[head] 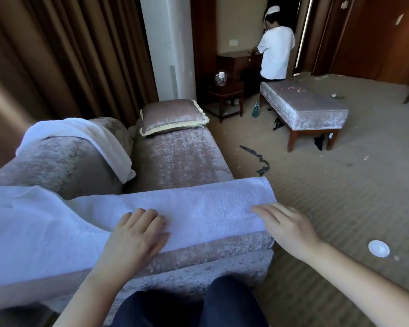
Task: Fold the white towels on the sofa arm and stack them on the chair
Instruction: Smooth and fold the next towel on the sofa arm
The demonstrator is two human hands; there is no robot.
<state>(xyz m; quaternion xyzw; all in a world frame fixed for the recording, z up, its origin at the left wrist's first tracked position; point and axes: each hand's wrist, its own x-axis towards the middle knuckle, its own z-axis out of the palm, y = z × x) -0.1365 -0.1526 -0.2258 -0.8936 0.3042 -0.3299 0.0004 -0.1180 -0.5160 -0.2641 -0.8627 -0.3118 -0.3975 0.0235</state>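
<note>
So, the towel (198, 208) lies folded into a long strip along the sofa arm (210, 258). Its right end reaches the arm's front corner, and its left end runs under or into a looser white heap (21, 232); I cannot tell which. My left hand (137, 234) presses flat on the strip by its near edge, fingers straight and gripping nothing. My right hand (287, 226) rests open at the strip's right end, fingertips just touching the cloth, nothing pinched. A second towel (92, 138) hangs over the sofa's rounded top further back, not yet folded. The risk I see is at that front corner: the strip ends right at the edge, so an outward sweep could push it off toward the carpet (316, 197) and undo the fold. Smoothing with flat palms alone may also drag the top layer askew. The heap at the left could come along too if I lift the strip without freeing it.
</note>
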